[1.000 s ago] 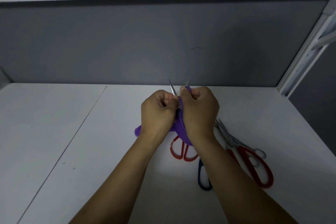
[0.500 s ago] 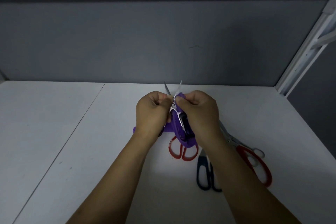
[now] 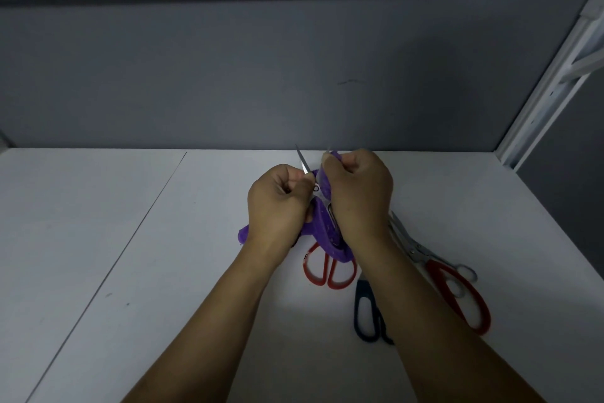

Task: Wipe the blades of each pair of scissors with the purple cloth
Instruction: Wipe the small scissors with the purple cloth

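Note:
A small silver pair of scissors (image 3: 316, 189) is held above the white table with its blades spread in a V, tips pointing away from me. My left hand (image 3: 276, 206) grips it at the left blade (image 3: 303, 163). My right hand (image 3: 359, 193) pinches the purple cloth (image 3: 322, 232) round the right blade, whose tip just shows above the fingers. The cloth hangs down between both hands, and one end pokes out left of my left wrist. The held scissors' handles are mostly hidden.
On the table (image 3: 183, 255) under my hands lies a red-handled pair (image 3: 327, 272). A blue-handled pair (image 3: 366, 314) is partly under my right forearm, and a large red-handled pair (image 3: 457, 294) lies to the right. A grey back wall stands close behind, with a white bracket (image 3: 552, 82) at right.
My right hand has slid the cloth up the right blade toward its tip. The left hand has stayed in place on the scissors.

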